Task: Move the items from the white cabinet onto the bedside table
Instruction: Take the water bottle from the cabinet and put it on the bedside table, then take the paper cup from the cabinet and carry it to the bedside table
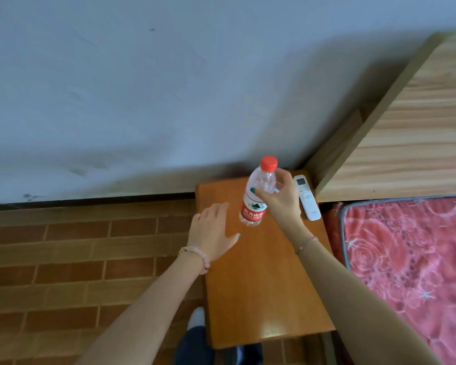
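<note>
1. Bedside table (261, 272): orange-brown wooden top, standing between the brick-pattern floor (63, 259) and the bed, with its far edge against the wall (142, 88).
2. Water bottle (253, 212): clear plastic with a red label and a red cap (269, 163). It is over the far half of the table, nearer the far edge than the near one, and leans slightly with the cap toward the far right corner. Its base is at or just above the surface; I cannot tell whether it touches.
3. Right hand (282, 201): fingers and thumb are curled round the bottle's upper body, just under the shoulder, gripping it from the right side. A thin chain bracelet (306, 243) is on the wrist.
4. Left hand (211, 233): fingers are loosely spread and nearly straight, palm down, holding nothing. It is over the left edge of the table, just beside the bottle and apart from it. I cannot tell whether it touches the surface. A pink bead bracelet (195, 256) is on the wrist.
5. Remote control (307, 197): white, lying flat at the far right corner, lengthwise along the right edge, just beside the right hand.
6. Surroundings: a mattress (406, 259) with a red rose pattern lies beyond the table's right edge, with a light wood headboard (406, 127) behind it. A light-coloured shoe (196, 316) is on the floor by the near left corner.
</note>
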